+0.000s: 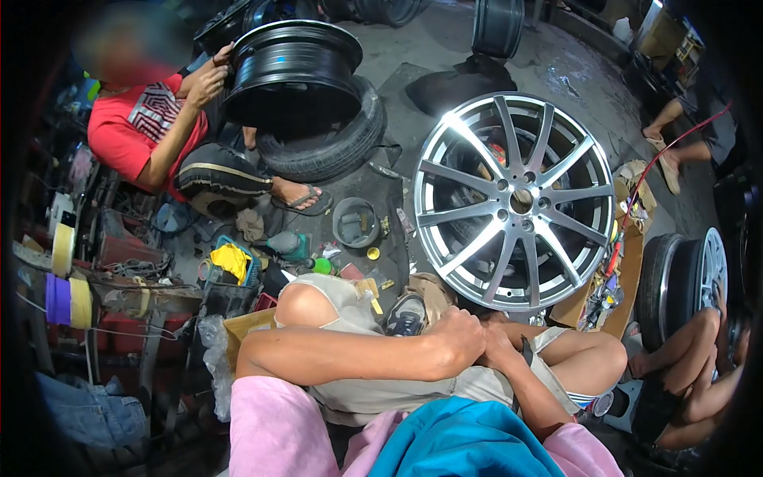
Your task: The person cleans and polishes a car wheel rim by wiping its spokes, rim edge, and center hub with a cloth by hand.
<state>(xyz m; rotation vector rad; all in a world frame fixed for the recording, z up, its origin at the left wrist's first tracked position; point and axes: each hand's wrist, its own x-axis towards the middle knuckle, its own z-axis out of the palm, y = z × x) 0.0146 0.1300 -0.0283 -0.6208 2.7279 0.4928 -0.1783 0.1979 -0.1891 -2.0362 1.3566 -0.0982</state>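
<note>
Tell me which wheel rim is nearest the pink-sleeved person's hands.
The silver many-spoked rim, just beyond the left hand and right hand; the black rim by the red-shirted person and the pale-spoked rim at far right sit farther off.

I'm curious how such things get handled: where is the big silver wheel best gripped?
The silver wheel is probably best gripped by its round outer lip, at left and right, coming from the near side: its spokes face the camera, lip exposed.

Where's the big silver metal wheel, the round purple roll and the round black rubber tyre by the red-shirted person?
Silver metal wheel (504, 199): head view, hub, beside the centre hole.
Round purple roll (57, 300): head view, its outer side.
Black rubber tyre (334, 162): head view, its outer wall.
</note>
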